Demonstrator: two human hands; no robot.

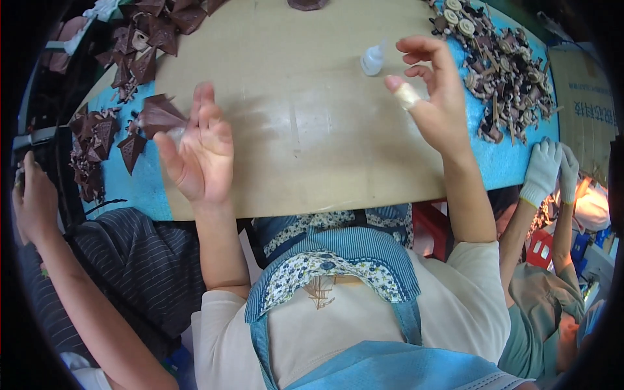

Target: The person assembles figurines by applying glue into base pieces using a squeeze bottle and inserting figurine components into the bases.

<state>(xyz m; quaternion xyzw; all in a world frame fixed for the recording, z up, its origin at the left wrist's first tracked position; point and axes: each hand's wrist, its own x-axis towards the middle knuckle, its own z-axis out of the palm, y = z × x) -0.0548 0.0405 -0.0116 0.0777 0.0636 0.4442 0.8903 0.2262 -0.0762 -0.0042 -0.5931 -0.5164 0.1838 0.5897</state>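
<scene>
My left hand (201,153) is raised over the left part of the board, palm showing, fingers and thumb spread. Beside its fingers is a brown, pointed, faceted piece (162,116), slightly blurred; no firm grip on it shows. A smaller brown pointed piece (132,151) lies on the blue sheet nearby. My right hand (437,97) hovers over the right part of the board with its fingers bent and apart, nothing between them. Pale yellowish tape wraps its thumb. A small white squeeze bottle (372,60) stands just left of that hand.
Brown faceted pieces (146,45) are heaped at the far left, more (94,140) nearer. A pile of small brown and cream parts (500,75) covers the right blue sheet (500,166). Beside me are another person's arm (78,273) at left and gloved hands (543,170) at right.
</scene>
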